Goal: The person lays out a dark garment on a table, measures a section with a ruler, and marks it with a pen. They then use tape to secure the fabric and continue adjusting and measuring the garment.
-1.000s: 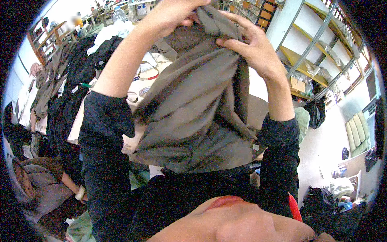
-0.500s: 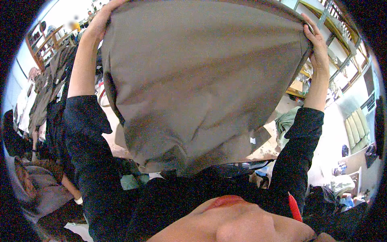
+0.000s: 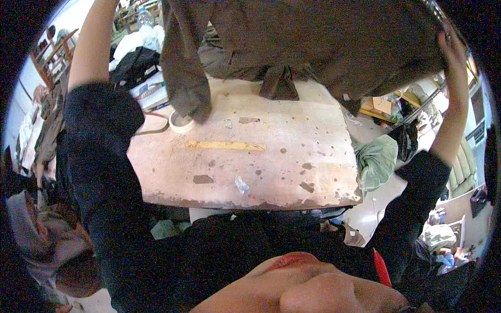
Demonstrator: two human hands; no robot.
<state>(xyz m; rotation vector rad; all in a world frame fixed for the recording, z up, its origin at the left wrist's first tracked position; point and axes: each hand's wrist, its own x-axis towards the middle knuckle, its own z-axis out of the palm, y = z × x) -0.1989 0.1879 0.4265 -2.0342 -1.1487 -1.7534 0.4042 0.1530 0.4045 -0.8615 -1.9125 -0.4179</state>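
A large brown-grey fabric piece (image 3: 323, 34) is lifted and spread across the top of the view, with folds hanging down at its left and middle. My right hand (image 3: 451, 44), blurred, grips its right edge. My left forearm (image 3: 94, 36) rises out of the top edge at the left, so that hand is out of sight. Beneath the fabric shows a worn pale table (image 3: 282, 177) with a white roll of tape (image 3: 181, 125), a yellow strip (image 3: 225, 145), small scraps and a dangling fold near the roll.
Clothing piles (image 3: 130, 68) lie behind at the left, beside more hanging garments (image 3: 44, 130). A green bag (image 3: 377, 164) and black bag (image 3: 404, 141) sit at the table's right, below shelves (image 3: 396, 99). Another person (image 3: 57, 250) is low at the far left.
The fabric has opened out and moved up and away from me, uncovering the table. My hands have spread apart, the left rising out of frame and the right moving to the far right.
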